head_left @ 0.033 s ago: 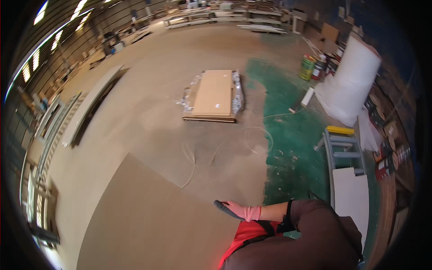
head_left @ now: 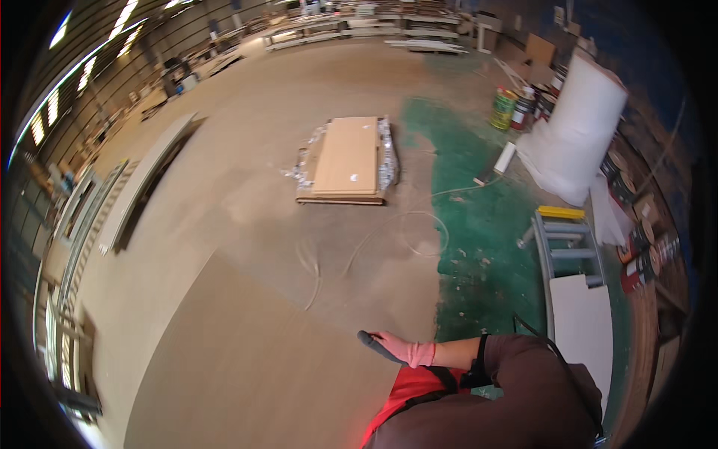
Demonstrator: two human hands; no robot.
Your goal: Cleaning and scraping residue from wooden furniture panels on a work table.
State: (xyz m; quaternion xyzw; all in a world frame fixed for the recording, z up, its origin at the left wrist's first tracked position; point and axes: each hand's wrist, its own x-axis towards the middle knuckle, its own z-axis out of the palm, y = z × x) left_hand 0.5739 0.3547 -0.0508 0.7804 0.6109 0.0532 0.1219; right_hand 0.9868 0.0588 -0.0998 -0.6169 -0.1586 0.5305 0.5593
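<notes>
A large, flat greyish-brown panel [head_left: 247, 359] fills the lower left and middle of the view, its far corner pointing away from me. At the panel's right-hand edge is my right hand [head_left: 390, 348], in a pink glove with dark grey coated fingers. Its fingers are closed over that edge. My dark brown sleeve [head_left: 523, 374] comes in from the lower right, with a red garment [head_left: 404, 393] below the wrist. My left hand is out of sight.
Ahead on the floor lies a stack of tan boards [head_left: 346, 157] on plastic wrapping. A thin hose [head_left: 318, 284] loops nearby. To the right stand a stepladder [head_left: 565, 239], a white wrap roll [head_left: 580, 135] and several cans [head_left: 502, 108]. Long planks [head_left: 149, 179] lie left.
The surroundings have shifted slightly left in the view. More of a dark cord shows over my right sleeve. My right hand keeps its hold on the panel.
</notes>
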